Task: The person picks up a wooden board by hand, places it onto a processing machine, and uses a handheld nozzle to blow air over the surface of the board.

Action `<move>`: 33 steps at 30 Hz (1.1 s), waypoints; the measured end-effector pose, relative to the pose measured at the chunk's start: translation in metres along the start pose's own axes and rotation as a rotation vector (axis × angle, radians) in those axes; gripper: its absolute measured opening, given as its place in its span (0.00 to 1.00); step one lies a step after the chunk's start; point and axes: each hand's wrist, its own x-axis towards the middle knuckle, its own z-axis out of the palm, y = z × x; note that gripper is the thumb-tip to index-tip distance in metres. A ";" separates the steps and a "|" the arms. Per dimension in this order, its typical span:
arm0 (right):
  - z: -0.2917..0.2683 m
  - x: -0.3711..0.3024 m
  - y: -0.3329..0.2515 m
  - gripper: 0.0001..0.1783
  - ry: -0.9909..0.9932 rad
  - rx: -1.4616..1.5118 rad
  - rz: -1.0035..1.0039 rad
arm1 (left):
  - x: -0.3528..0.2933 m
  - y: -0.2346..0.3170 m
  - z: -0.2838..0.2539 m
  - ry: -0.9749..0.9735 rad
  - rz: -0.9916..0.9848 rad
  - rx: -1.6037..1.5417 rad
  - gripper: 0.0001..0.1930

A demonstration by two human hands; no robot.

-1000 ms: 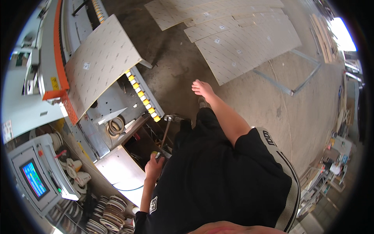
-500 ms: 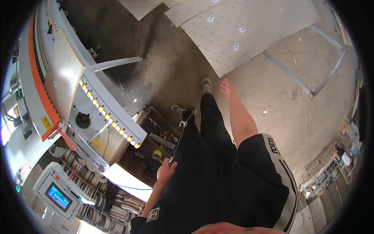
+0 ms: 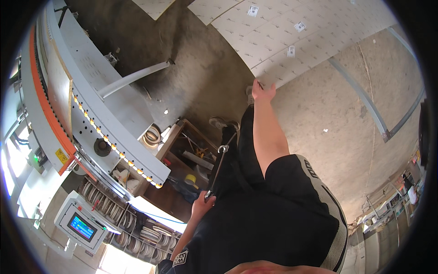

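Note:
My left hand [image 3: 201, 206] is closed round the lower end of a thin metal rod tool [image 3: 221, 162] with a shiny knob partway along it. The rod slants up in front of my dark trousers. At arm's length, my right hand [image 3: 263, 92] has its thumb and fingers at the near corner of a large pale panel [image 3: 273, 32], seemingly gripping its edge. Some of those fingertips are hard to make out. Small white labels and rows of print mark the panel's face.
To the left stands a long grey machine with an orange strip [image 3: 42, 102], yellow rollers [image 3: 106, 138] and an upright board [image 3: 60, 86] on it. A control screen [image 3: 82, 227], racks of edging coils [image 3: 155, 233] and an open wooden cabinet [image 3: 191, 137] are nearby. A metal floor frame [image 3: 365, 98] lies right.
My right hand has gone from just short of the panel to its corner. The view has shifted, with the machine now further left. My left hand still holds the rod.

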 end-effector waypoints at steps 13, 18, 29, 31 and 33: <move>0.063 -0.212 -0.046 0.18 -0.292 -0.178 -0.296 | -0.001 0.015 -0.048 -0.020 0.287 -0.402 0.12; 0.034 -0.339 -0.116 0.26 -0.371 -0.660 -0.478 | -0.003 0.020 -0.093 0.087 0.445 -0.320 0.12; 0.068 -0.462 -0.206 0.25 -0.871 -1.073 -0.563 | -0.087 0.099 -0.152 0.262 0.671 0.529 0.23; 0.077 -0.464 -0.188 0.25 -0.918 -1.091 -0.490 | -0.030 0.074 -0.184 0.601 0.510 0.147 0.25; 0.083 -0.458 -0.175 0.25 -0.937 -1.114 -0.399 | -0.009 0.041 -0.215 0.792 0.439 0.006 0.25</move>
